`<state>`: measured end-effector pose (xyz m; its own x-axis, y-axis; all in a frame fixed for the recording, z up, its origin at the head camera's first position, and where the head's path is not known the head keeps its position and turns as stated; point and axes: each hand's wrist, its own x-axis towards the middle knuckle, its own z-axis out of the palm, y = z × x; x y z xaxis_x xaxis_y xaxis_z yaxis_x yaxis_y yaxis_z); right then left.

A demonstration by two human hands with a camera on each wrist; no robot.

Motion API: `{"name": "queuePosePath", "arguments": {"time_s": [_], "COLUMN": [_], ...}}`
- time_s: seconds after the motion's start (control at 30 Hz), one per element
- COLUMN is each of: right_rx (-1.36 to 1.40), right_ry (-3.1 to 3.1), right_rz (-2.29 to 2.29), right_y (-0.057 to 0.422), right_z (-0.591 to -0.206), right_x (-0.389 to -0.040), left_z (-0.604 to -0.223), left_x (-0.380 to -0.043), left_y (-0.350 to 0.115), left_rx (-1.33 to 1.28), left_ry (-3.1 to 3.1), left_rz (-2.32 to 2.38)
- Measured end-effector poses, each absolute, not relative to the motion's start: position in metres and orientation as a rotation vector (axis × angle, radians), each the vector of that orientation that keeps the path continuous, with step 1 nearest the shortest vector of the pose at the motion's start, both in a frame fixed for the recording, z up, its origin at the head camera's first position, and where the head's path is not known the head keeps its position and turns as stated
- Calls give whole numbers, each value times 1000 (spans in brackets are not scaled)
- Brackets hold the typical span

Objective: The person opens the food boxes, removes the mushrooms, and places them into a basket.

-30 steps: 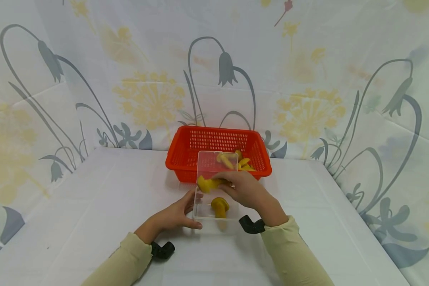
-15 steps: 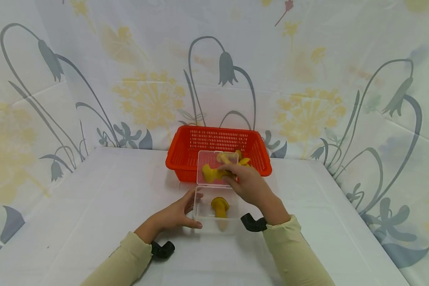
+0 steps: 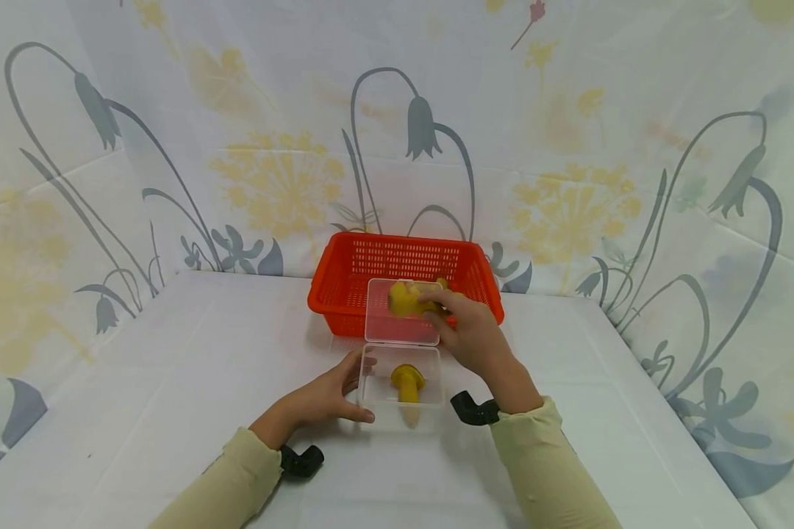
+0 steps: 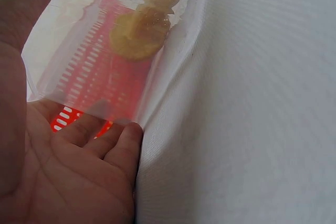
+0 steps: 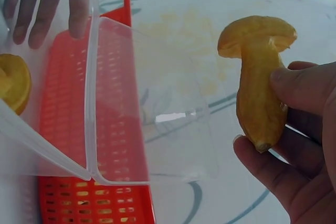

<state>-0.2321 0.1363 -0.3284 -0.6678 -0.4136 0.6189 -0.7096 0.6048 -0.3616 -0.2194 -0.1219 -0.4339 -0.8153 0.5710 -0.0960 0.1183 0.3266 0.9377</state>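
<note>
My right hand pinches a yellow mushroom by its stem, above the raised clear lid and the basket's front side. The whole mushroom shows in the right wrist view, cap up. A second mushroom lies in the clear plastic box, its cap toward the back. At the box's left end, my left hand holds the box, thumb at the front and fingers behind. Through the plastic, the left wrist view shows the boxed mushroom.
Behind the box stands a red perforated basket; more mushrooms lie at its right side, mostly hidden by my right hand. A white cloth covers the table, and a flowered curtain rises behind it.
My right hand has carried its mushroom from over the box backward and a little rightward, up over the lid and the basket's front. The left hand and box stay in place.
</note>
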Motion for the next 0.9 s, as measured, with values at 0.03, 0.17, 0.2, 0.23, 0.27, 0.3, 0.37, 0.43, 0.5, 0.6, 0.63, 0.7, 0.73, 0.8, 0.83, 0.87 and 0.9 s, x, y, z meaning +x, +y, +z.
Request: {"name": "queuePosePath", "arguments": {"time_s": [0.03, 0.17, 0.2, 0.23, 0.27, 0.3, 0.37, 0.43, 0.5, 0.6, 0.63, 0.7, 0.73, 0.8, 0.83, 0.87, 0.9], "right_rx": [878, 818, 802, 788, 775, 762, 741, 720, 691, 644, 630, 596, 582, 556, 545, 533, 524], "right_ry": [-2343, -2338, -2340, -2337, -2336, -2333, -2318, -2296, -2275, -2246, -2238, -2231, -2228, -2216, -2209, -2202, -2194], "right_rz": [827, 840, 840, 843, 847, 844, 839, 832, 831, 847, 855, 862, 867, 872, 874, 874, 878], "right_y": [137, 140, 141, 141, 142, 143, 144, 146, 147, 148, 149, 149, 149, 150, 150, 151, 151], "right_z": [-328, -327, -327, -327, -327, -327, -328, -328, -328, -329, -329, -330, -331, -332, -333, -333, -334], "right_x": [-232, -232, -232, -233, -233, -233, -234, -235, -236, -238, -239, -240, -241, -243, -244, -245, -245], "left_z": [-434, -435, -436, -436, -436, -436, -435, -435, -435, -434, -434, -434, -434, -434, -434, -434, -435], "left_x": [-220, -220, -220, -220, -220, -220, -220, -220, -219, -219, -219, -219, -219, -219, -219, -219, -219], "left_y": [-122, -121, -121, -121, -121, -121, -121, -121, -121, -121, -121, -121, -121, -121, -121, -121, -121], "left_rx": [607, 605, 604, 602, 600, 598, 595, 593, 592, 588, 588, 589, 589, 588, 587, 586, 585], "left_ry": [2189, 2196, 2197, 2198, 2197, 2197, 2195, 2196, 2197, 2201, 2201, 2201, 2201, 2201, 2201, 2203, 2204], "left_rz": [1492, 1488, 1488, 1487, 1487, 1488, 1489, 1489, 1489, 1485, 1484, 1484, 1484, 1484, 1484, 1483, 1482]}}
